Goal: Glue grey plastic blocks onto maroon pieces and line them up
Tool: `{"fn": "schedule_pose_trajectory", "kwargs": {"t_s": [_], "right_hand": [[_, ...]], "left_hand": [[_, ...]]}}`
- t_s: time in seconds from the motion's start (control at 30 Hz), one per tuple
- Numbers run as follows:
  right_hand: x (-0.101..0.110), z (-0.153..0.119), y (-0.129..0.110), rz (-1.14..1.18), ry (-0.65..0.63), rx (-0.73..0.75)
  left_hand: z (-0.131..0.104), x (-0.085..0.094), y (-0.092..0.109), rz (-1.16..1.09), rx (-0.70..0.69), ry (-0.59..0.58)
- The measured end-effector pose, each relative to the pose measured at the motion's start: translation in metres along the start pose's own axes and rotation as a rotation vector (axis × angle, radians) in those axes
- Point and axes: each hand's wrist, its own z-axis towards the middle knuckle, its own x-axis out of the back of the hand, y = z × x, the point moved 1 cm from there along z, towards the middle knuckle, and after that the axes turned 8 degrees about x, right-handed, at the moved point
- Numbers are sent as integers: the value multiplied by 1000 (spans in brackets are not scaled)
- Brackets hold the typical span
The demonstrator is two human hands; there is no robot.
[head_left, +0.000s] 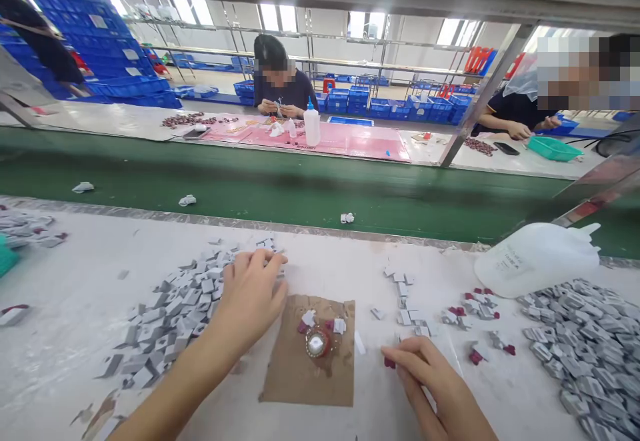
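Note:
My left hand point(256, 288) reaches over the right side of a heap of grey pieces point(185, 301), fingers spread and bent down, with no piece visible in its grasp. Between my hands lies a brown cardboard square point(307, 381). On it sits a small round container point(317, 343) with a pale shiny middle, and beside its top edge are small grey and dark red pieces point(339, 326). To the right of the cardboard, my right hand point(425, 374) pinches a small dark red piece point(389, 362) between thumb and fingertips, low over the white table.
Grey pieces point(403, 291) lie in a short row right of the cardboard. Grey-red pieces point(477, 304), a white plastic bottle point(537, 261) and another grey heap point(585, 348) stand further right. Beyond runs a green belt point(270, 198) with several small pieces. People point(283, 88) sit across it.

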Motion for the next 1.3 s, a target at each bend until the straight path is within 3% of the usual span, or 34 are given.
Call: {"fn": "schedule_pose_trajectory", "kwargs": {"t_s": [0.17, 0.3, 0.4, 0.57, 0.77, 0.93, 1.07, 1.3], "right_hand": [[-12, -8, -1, -129, 84, -12], [-8, -3, -8, -202, 43, -1], [-2, -2, -12, -229, 16, -38], [5, -2, -14, -164, -101, -74], [14, 2, -15, -138, -146, -34], [18, 9, -14, -129, -248, -10], [7, 18, -22, -19, -144, -32], [-32, 45, -51, 276, -33, -178]], "left_hand": [[7, -8, -10, 18, 9, 48], [10, -11, -8, -48, 6, 74], [-4, -6, -9, -151, -13, 47], [-44, 3, -14, -511, 128, -135], [-81, -12, -30, -828, 238, -384], [-103, -18, -37, -996, 320, -474], [-109, -15, -29, -1076, 358, -481], [-110, -23, -14, -1264, 397, -449]]}}
